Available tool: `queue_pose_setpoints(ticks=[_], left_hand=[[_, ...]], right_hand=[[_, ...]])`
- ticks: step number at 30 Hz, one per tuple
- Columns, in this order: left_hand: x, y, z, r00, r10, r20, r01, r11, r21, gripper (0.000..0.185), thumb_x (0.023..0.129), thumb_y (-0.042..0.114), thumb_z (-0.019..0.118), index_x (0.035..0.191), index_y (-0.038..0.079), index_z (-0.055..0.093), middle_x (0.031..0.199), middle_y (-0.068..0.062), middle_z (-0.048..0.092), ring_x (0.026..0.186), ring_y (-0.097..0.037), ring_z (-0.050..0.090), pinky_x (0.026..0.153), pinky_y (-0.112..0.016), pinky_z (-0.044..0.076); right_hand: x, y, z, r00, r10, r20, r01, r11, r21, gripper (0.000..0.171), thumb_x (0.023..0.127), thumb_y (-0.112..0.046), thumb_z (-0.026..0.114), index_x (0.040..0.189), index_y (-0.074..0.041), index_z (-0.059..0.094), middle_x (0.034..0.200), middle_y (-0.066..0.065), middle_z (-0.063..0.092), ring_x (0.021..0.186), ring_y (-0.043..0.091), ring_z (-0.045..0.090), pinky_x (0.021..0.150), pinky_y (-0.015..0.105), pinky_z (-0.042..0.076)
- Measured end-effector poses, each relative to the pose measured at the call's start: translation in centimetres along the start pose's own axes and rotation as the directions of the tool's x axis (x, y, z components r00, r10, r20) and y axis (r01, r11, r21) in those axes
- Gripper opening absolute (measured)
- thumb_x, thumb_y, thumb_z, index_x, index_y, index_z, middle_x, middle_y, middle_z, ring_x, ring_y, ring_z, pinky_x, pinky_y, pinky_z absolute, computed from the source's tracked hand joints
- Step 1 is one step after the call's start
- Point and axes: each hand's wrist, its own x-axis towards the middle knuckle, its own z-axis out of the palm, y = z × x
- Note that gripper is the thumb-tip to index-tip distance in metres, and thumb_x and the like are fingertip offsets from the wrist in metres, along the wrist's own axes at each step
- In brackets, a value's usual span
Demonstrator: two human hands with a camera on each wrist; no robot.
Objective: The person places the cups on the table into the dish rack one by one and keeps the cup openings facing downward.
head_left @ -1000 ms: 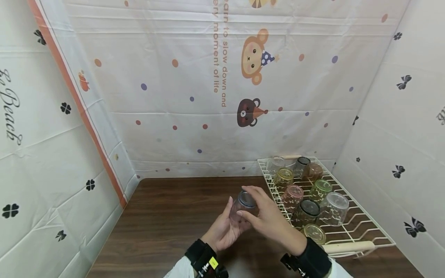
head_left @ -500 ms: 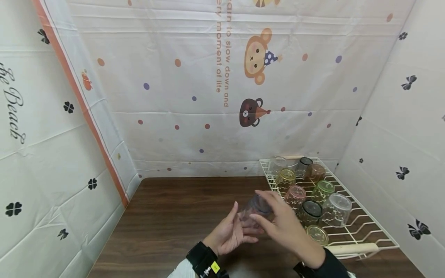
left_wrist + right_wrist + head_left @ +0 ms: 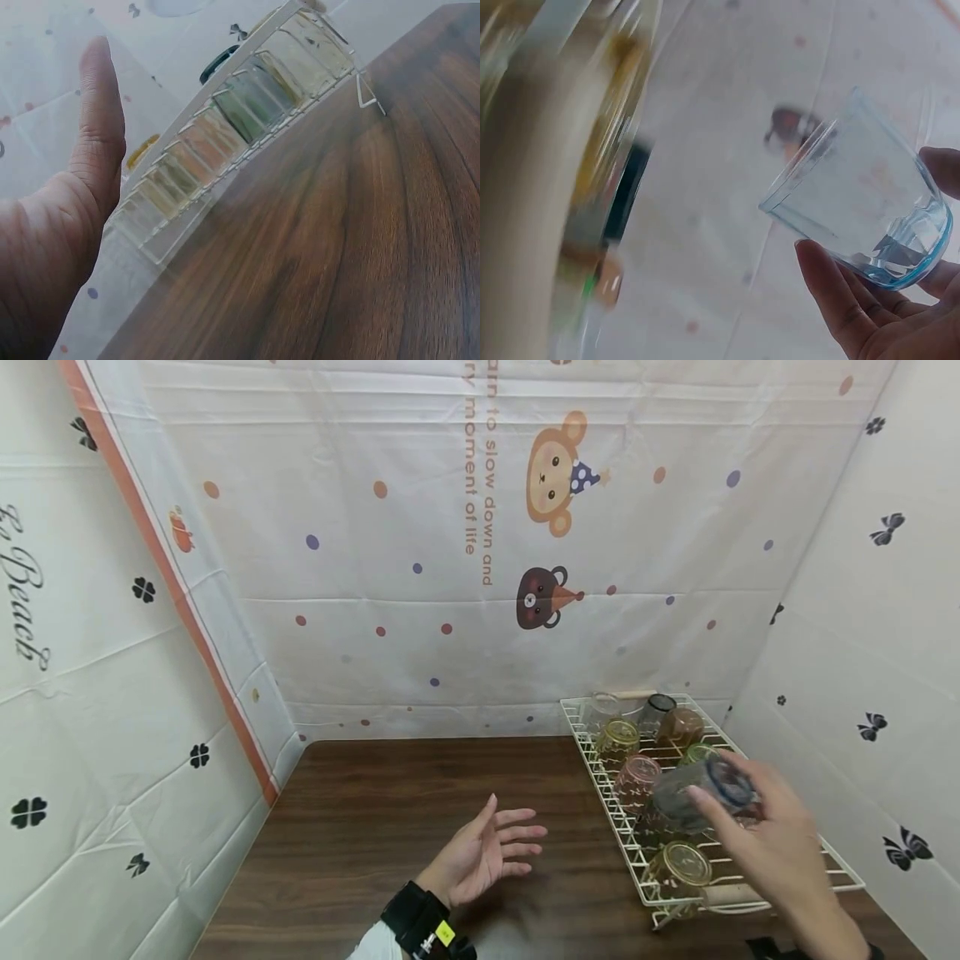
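In the right wrist view the rack [image 3: 532,150] is a motion-smeared blur, its glasses unreadable. The right hand [image 3: 776,852] hides the rack's middle glasses and runs off the bottom edge. The left wrist view shows only a thumb [image 3: 101,127].

Makeshift recording booth, cartoon-print sheets [image 3: 480,527], wooden table [image 3: 360,827], dish rack [image 3: 750,860]

Back wall cloth [image 3: 420,510] has vertical orange print, partly cut off: "...moment of life" & "...to slow down and"; left cloth [image 3: 82,635] shows script "Beach".
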Motion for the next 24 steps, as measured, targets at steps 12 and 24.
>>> queue_pose_setpoints(ticks=[12,24], left_hand=[[-1.7,0.3,-1.4,0.994,0.027,-0.108,-0.024,0.999,0.031,0.087,0.111,0.065,0.036,0.165,-0.003,0.029,0.161,-0.025,0.049,0.123,-0.018,0.066,0.096,-0.029,0.059],[-2.6,1.4,-2.4,0.974,0.066,-0.218,-0.044,0.994,0.103,0.081,0.113,0.059,0.039,0.162,-0.005,0.034,0.144,-0.012,0.066,0.116,-0.015,0.069,0.091,-0.024,0.056]], right_hand=[[-0.4,7.6,-3.0,0.958,0.229,0.173,-0.162,0.929,-0.334,0.069,0.093,-0.047,0.080,0.140,0.001,0.062,0.131,0.035,0.061,0.100,0.053,0.063,0.066,0.044,0.048],[-0.5,11.7,-2.3,0.870,0.311,0.382,-0.098,0.869,-0.485,0.080,0.094,-0.046,0.076,0.141,0.014,0.051,0.127,0.048,0.054,0.101,0.063,0.061,0.067,0.065,0.055]])
